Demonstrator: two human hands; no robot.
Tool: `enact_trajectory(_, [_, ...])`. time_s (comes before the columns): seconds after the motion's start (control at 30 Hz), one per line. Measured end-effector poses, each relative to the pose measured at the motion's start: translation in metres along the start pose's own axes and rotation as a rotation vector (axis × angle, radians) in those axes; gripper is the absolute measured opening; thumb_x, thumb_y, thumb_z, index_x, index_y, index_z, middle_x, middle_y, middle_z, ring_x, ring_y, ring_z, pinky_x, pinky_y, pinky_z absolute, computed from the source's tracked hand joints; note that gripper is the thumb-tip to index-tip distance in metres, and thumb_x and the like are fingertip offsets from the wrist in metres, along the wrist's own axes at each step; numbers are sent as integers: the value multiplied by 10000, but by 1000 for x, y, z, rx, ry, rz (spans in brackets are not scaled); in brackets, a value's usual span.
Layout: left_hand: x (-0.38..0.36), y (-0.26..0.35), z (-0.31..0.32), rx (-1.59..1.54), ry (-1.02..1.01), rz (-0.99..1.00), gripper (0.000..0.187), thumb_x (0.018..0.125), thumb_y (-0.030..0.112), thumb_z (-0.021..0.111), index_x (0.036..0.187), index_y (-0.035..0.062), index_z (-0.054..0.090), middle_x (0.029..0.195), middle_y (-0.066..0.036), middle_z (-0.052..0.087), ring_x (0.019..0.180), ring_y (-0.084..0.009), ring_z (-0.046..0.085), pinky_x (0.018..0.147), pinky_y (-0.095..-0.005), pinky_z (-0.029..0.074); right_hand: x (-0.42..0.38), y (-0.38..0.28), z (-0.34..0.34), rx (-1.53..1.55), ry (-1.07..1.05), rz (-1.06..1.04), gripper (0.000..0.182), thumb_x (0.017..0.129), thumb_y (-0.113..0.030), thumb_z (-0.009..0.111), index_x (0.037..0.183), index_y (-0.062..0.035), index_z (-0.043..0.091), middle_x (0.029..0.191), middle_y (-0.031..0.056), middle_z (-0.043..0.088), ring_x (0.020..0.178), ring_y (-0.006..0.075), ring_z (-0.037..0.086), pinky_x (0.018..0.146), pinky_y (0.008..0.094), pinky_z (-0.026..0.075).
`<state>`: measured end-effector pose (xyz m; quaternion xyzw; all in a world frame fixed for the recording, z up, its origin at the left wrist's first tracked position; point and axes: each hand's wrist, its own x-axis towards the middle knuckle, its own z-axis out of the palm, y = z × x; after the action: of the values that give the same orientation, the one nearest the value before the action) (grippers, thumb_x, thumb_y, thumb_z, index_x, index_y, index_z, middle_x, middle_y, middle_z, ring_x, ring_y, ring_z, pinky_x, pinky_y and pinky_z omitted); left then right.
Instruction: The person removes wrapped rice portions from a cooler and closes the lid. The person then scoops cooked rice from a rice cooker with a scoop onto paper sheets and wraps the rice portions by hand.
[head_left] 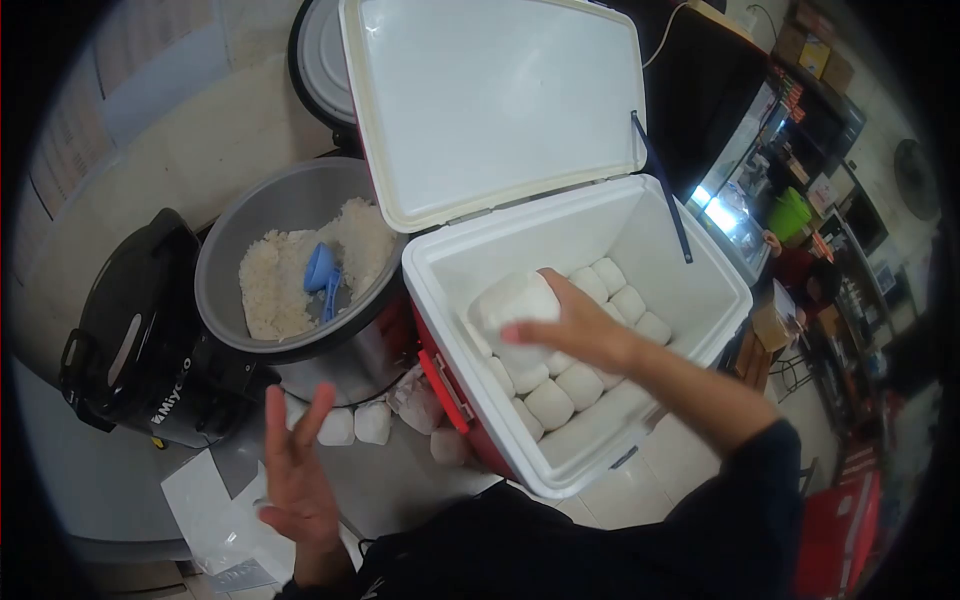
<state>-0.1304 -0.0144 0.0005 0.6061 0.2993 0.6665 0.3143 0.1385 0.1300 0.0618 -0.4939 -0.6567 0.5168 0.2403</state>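
Observation:
My right hand (pixel 585 325) grips a white wrapped rice packet (pixel 512 305), slightly blurred, over the left part of an open cooler box (pixel 425 285). Below it, rows of similar white packets (pixel 550 404) line the cooler's floor; my hand and forearm hide some of them. My left hand (pixel 303 480) is raised over the counter with its fingers apart and nothing in it. Close by on the counter stand a few more white packets (pixel 373 422). Left of the cooler, a large pot (pixel 222 285) holds cooked rice (pixel 275 275) with a blue scoop (pixel 320 270) resting in it.
The cooler's raised lid (pixel 500 100) stands behind it, held by a dark strap (pixel 662 190). A black Miyako rice cooker (pixel 140 330) sits at the left. White sheets (pixel 215 510) lie near my left hand. Farther right are shelves and a person.

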Motion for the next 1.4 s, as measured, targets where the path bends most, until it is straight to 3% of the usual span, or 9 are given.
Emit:
enact_trajectory(0.07, [-13, -3, -14, 4, 171, -142, 914, 865, 688, 165, 1398, -55, 178, 1194, -248, 536, 1143, -300, 507, 1036, -454, 252, 40, 38, -14, 55, 3, 236, 821, 702, -400, 748, 1246, 53, 331, 1133, 173, 517, 981, 249, 570, 735, 322, 536])
enact_trajectory(0.33, [-94, -45, -37, 215, 514, -501, 665, 926, 552, 288, 1240, -15, 438, 985, -168, 635, 964, -241, 589, 932, -389, 376, 133, 169, 69, 171, -35, 400, 783, 834, -467, 584, 1369, -6, 244, 1272, 214, 423, 1062, 313, 540, 661, 368, 587])
enact_trajectory(0.43, [-109, -71, -62, 405, 587, -593, 484, 924, 409, 470, 1156, -15, 505, 951, -152, 637, 910, -213, 598, 880, -349, 420, 166, 219, 47, -937, -245, -116, 710, 861, -552, 424, 1120, 107, 485, 1051, 297, 574, 1018, 420, 551, 889, 462, 426])
enact_trajectory(0.57, [-133, -155, -127, 1044, 472, -570, 484, 822, 298, 649, 1124, -54, 512, 1049, -233, 585, 999, -324, 569, 863, -373, 439, 132, 119, 46, -1197, -319, -48, 298, 814, -201, 457, 950, 9, 618, 999, 222, 624, 959, 370, 599, 831, 435, 478])
enact_trajectory(0.8, [-125, -259, -224, 1101, 378, -963, 846, 636, 518, 737, 1166, -95, 493, 1198, -264, 510, 1139, -387, 474, 954, -419, 387, 111, 60, 1, -1115, -109, -424, 394, 829, -360, 571, 996, -3, 594, 930, 162, 623, 857, 311, 605, 761, 427, 473])
enact_trajectory(0.93, [-97, -244, -221, 1045, 182, -1281, 951, 543, 522, 793, 1174, -116, 480, 1221, -271, 495, 1171, -374, 455, 983, -380, 373, 45, 6, -2, -1046, 25, -326, 337, 828, -264, 599, 1034, 1, 571, 855, 134, 600, 781, 274, 603, 705, 394, 474])
enact_trajectory(1.03, [-124, -256, -209, 1023, 372, -916, 917, 528, 467, 826, 1160, -106, 491, 1219, -278, 496, 1150, -385, 474, 951, -375, 401, 5, -16, 13, -911, 76, -209, 303, 809, -170, 627, 1055, -4, 561, 819, 115, 582, 732, 241, 594, 667, 348, 469])
enact_trajectory(1.27, [-93, -105, -124, 464, 621, -467, 569, 629, 171, 816, 1058, 7, 480, 942, -103, 569, 840, -170, 568, 761, -285, 471, -47, -38, 89, -598, 17, -887, 457, 715, -89, 681, 1140, -39, 520, 1049, 139, 576, 937, 316, 538, 809, 411, 417])
enact_trajectory(1.4, [-60, -2, -48, 476, 313, -99, 574, 626, 225, 810, 1055, 10, 496, 933, -117, 570, 819, -192, 572, 718, -304, 474, -63, -39, 149, -465, -378, -807, 888, 757, -236, 711, 1392, 50, 160, 1438, 263, 179, 1325, 389, 234, 1081, 450, 187])
